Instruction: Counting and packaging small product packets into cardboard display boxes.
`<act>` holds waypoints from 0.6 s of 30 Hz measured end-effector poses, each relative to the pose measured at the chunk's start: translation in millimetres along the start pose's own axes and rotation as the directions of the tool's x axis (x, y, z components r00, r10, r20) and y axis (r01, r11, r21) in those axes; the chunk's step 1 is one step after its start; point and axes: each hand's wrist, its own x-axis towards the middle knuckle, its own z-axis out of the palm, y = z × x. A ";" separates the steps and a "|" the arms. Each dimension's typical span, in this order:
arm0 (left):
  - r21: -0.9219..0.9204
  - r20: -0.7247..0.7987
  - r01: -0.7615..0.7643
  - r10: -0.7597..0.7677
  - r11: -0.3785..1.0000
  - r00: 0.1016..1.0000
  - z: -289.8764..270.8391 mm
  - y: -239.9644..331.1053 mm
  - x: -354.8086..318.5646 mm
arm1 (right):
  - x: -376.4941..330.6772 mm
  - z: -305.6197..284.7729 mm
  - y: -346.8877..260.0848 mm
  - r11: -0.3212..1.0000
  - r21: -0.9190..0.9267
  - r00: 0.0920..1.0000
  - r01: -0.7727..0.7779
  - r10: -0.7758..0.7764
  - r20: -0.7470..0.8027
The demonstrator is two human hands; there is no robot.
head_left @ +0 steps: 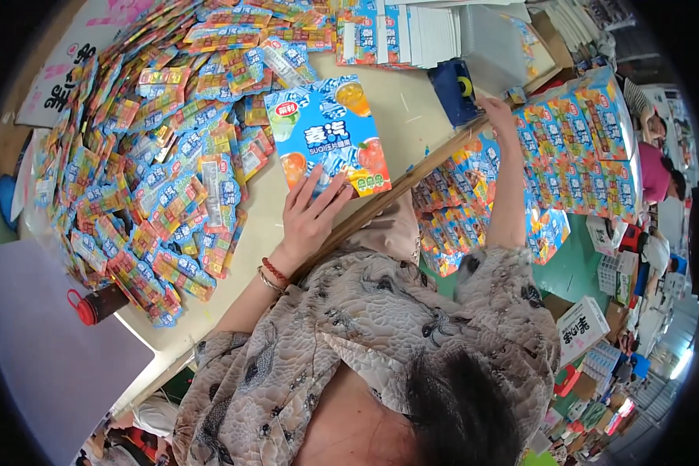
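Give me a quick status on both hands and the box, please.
Left hand flat on the blue printed fruit-picture carton, fingers spread. Right hand at the table edge beside the dark blue box. Colourful sachet heap alongside.

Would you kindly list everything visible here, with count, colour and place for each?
flat box: one, blue with fruit pictures, on the table under the left hand
small packets: too many to count, blue, orange and yellow, heaped over the table's left side
table: one, pale cream, centre
stacked boxes: many, blue and orange, right of the table edge
folded cartons: a row, white-edged, top centre
dark bottle with red cap: one, table's lower left
dark blue object: one, near the right hand
left hand: fingers spread flat on the box
right hand: reaching to the table's far edge; grip unclear
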 end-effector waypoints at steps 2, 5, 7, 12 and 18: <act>-0.009 0.004 0.011 -0.011 1.000 1.000 -1.4 0.6 -0.3 | 11.5 -3.1 1.4 0.986 0.099 0.912 -0.134 0.083 0.402; 0.002 0.014 0.026 -0.026 1.000 1.000 -1.9 0.5 -2.6 | 0.4 -9.9 -6.6 0.970 0.193 0.944 -0.145 0.077 0.321; -0.010 0.015 0.023 -0.023 1.000 1.000 -1.8 -0.5 -1.9 | -27.2 -18.4 -18.0 0.971 0.207 0.971 -0.121 0.072 0.227; 0.009 0.035 0.027 -0.027 1.000 0.999 -4.5 0.7 -1.3 | -53.6 -12.7 20.9 0.939 0.344 0.996 -0.016 -0.017 0.092; -0.005 0.023 0.023 -0.023 1.000 0.999 -3.3 2.2 1.2 | -65.0 27.0 38.1 0.738 0.656 0.987 -0.162 0.113 0.117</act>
